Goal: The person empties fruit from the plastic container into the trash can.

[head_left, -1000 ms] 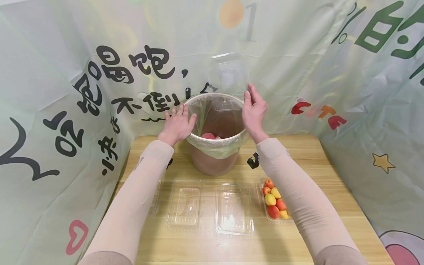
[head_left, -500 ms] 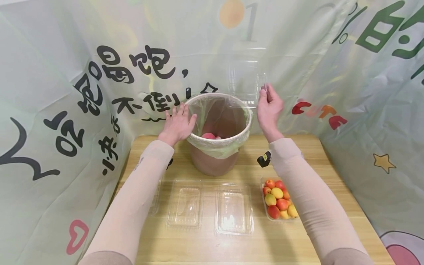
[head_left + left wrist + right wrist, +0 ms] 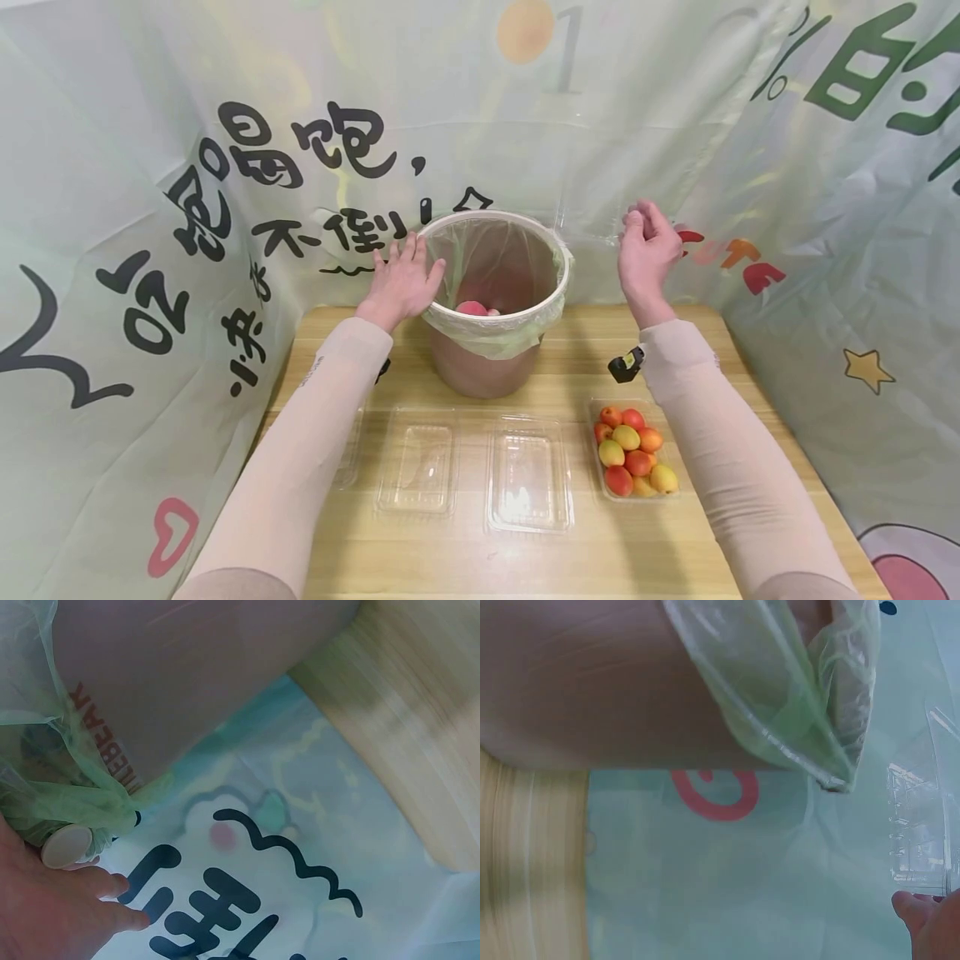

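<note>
My left hand (image 3: 405,279) rests on the left rim of a brownish-pink bin (image 3: 483,367), its fingers extended. A thin green bag (image 3: 517,337) lines the bin and folds over the white rim. Down inside lies a pinkish-red round thing (image 3: 472,308), partly hidden by the rim. Off to the bin's right, my right hand (image 3: 648,250) is raised and pinches the edge of a clear plastic container (image 3: 919,825). That container is barely visible against the cloth in the head view; in the right wrist view it stands beyond the thumb.
A clear box of red and yellow fruit (image 3: 626,454) stands at the right of the wooden table (image 3: 450,558). Clear containers (image 3: 528,475) lie left of it, one partly behind my left arm. Printed cloth walls (image 3: 637,100) enclose the back and sides.
My right hand has moved right, away from over the bin, carrying the clear container and turning it. My left hand stays on the rim. The fruit box is now less covered by my right arm.
</note>
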Motion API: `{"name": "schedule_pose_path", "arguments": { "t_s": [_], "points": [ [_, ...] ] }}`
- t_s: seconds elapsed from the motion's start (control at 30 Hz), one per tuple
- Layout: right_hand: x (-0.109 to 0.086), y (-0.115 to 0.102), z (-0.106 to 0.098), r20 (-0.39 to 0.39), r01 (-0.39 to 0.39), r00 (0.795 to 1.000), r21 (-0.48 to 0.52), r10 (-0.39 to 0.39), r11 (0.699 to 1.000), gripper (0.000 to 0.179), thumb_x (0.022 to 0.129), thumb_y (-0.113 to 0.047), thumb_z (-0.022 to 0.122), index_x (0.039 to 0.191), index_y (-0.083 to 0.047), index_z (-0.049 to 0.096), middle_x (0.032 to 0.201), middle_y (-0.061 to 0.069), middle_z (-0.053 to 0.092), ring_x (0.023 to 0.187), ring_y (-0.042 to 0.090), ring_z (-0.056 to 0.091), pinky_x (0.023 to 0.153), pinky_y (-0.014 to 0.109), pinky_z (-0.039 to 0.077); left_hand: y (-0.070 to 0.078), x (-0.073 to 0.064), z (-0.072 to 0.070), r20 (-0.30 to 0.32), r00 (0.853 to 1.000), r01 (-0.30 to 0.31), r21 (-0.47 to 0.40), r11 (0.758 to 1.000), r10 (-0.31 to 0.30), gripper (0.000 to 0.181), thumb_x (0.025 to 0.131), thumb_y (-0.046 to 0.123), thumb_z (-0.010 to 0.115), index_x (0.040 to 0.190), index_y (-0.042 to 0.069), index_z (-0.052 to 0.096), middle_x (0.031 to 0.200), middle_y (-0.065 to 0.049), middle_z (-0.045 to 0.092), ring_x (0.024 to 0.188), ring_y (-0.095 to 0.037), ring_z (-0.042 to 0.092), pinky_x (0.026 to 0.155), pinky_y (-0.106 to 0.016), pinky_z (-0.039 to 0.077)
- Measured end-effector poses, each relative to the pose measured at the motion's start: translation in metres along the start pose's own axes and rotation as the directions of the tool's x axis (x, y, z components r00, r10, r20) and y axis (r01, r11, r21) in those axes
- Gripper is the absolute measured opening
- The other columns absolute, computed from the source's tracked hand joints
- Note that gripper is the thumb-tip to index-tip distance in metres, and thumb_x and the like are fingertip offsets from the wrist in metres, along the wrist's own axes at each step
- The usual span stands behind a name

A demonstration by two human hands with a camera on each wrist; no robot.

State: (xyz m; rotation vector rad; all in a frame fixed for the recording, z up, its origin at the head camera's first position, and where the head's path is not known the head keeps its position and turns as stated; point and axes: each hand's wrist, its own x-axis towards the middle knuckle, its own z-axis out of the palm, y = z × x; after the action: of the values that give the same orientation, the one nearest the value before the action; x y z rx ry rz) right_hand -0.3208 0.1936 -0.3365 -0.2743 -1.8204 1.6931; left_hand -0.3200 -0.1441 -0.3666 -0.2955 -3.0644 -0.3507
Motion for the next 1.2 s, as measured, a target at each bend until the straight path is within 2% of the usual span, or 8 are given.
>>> {"name": "schedule_pose_path", "arguments": {
  "t_s": [0.13, 0.3, 0.43, 0.57, 0.73, 0.9, 1.03, 1.2],
  "points": [
    [0.002, 0.006, -0.006, 0.012, -0.033, 0.999, 0.003, 0.033, 0.999, 0.031, 0.106, -0.018, 0.061, 0.134, -0.008, 0.071, 0.136, 0.015, 0.072, 0.119, 0.021, 0.072, 0.103, 0.029, 0.058, 0.000, 0.000, 0.000, 0.002, 1.000, 0.000, 0.005, 1.000, 0.000, 0.079, 0.110, 0.055, 0.016, 0.168, 0.000, 0.012, 0.176, -0.022, 0.011, 0.161, -0.052, 0.012, 0.129, -0.070, 0.002],
    [0.005, 0.017, -0.015, -0.004, -0.061, 0.998, -0.020, 0.061, 0.998, 0.030, 0.107, -0.019, 0.060, 0.133, -0.011, 0.072, 0.133, 0.013, 0.072, 0.113, 0.016, 0.072, 0.102, 0.029, 0.059, 0.001, 0.000, -0.001, 0.000, 1.000, -0.003, 0.004, 1.000, 0.003, 0.079, 0.110, 0.055, 0.016, 0.168, 0.000, 0.013, 0.177, -0.021, 0.012, 0.161, -0.051, 0.012, 0.129, -0.070, 0.006],
    [0.009, 0.027, -0.022, -0.021, -0.094, 0.995, -0.027, 0.093, 0.995, 0.031, 0.107, -0.018, 0.058, 0.133, -0.007, 0.071, 0.132, 0.013, 0.073, 0.110, 0.015, 0.073, 0.096, 0.025, 0.060, 0.002, -0.001, -0.001, 0.003, 1.000, -0.003, 0.005, 1.000, 0.003, 0.079, 0.110, 0.055, 0.015, 0.168, 0.000, 0.013, 0.177, -0.020, 0.012, 0.161, -0.050, 0.012, 0.129, -0.070, 0.006],
    [0.010, 0.037, -0.028, -0.040, -0.131, 0.991, -0.009, 0.131, 0.991, 0.028, 0.106, -0.015, 0.059, 0.128, -0.005, 0.073, 0.123, 0.009, 0.075, 0.104, 0.014, 0.073, 0.091, 0.024, 0.062, 0.001, -0.001, -0.001, 0.005, 1.000, -0.003, 0.002, 1.000, 0.003, 0.079, 0.110, 0.054, 0.017, 0.168, 0.000, 0.013, 0.177, -0.021, 0.011, 0.162, -0.050, 0.011, 0.129, -0.070, 0.004],
    [0.007, 0.050, -0.034, -0.030, -0.124, 0.992, -0.048, 0.123, 0.991, 0.031, 0.106, -0.015, 0.057, 0.130, -0.004, 0.072, 0.116, 0.005, 0.075, 0.096, 0.010, 0.072, 0.080, 0.015, 0.059, 0.000, -0.002, -0.001, 0.006, 1.000, -0.002, 0.005, 1.000, 0.002, 0.080, 0.110, 0.055, 0.015, 0.168, 0.000, 0.012, 0.177, -0.021, 0.011, 0.162, -0.050, 0.011, 0.129, -0.070, 0.003],
    [0.003, 0.062, -0.040, -0.002, -0.151, 0.988, -0.072, 0.151, 0.986, 0.035, 0.107, -0.016, 0.054, 0.137, -0.002, 0.068, 0.124, 0.010, 0.073, 0.092, 0.006, 0.070, 0.073, 0.010, 0.055, 0.000, -0.002, 0.000, 0.008, 1.000, -0.002, 0.001, 1.000, 0.001, 0.080, 0.110, 0.055, 0.016, 0.168, 0.000, 0.012, 0.177, -0.021, 0.011, 0.162, -0.050, 0.011, 0.129, -0.070, 0.002],
    [-0.001, 0.074, -0.045, 0.020, -0.179, 0.983, -0.101, 0.182, 0.979, 0.038, 0.109, -0.018, 0.052, 0.141, -0.002, 0.065, 0.136, 0.019, 0.069, 0.098, 0.008, 0.071, 0.073, 0.010, 0.055, 0.000, -0.001, -0.001, 0.008, 1.000, -0.003, -0.005, 1.000, 0.003, 0.079, 0.111, 0.054, 0.017, 0.168, 0.000, 0.012, 0.177, -0.021, 0.010, 0.162, -0.051, 0.010, 0.129, -0.070, 0.001],
    [-0.007, 0.088, -0.050, 0.054, -0.181, 0.980, -0.136, 0.189, 0.974, 0.041, 0.109, -0.019, 0.051, 0.144, -0.001, 0.063, 0.141, 0.022, 0.067, 0.104, 0.012, 0.070, 0.077, 0.010, 0.056, 0.000, -0.001, -0.001, 0.008, 1.000, -0.001, -0.001, 1.000, 0.001, 0.079, 0.110, 0.055, 0.016, 0.168, 0.001, 0.013, 0.177, -0.021, 0.011, 0.162, -0.050, 0.011, 0.129, -0.070, 0.002]
  ]
}}
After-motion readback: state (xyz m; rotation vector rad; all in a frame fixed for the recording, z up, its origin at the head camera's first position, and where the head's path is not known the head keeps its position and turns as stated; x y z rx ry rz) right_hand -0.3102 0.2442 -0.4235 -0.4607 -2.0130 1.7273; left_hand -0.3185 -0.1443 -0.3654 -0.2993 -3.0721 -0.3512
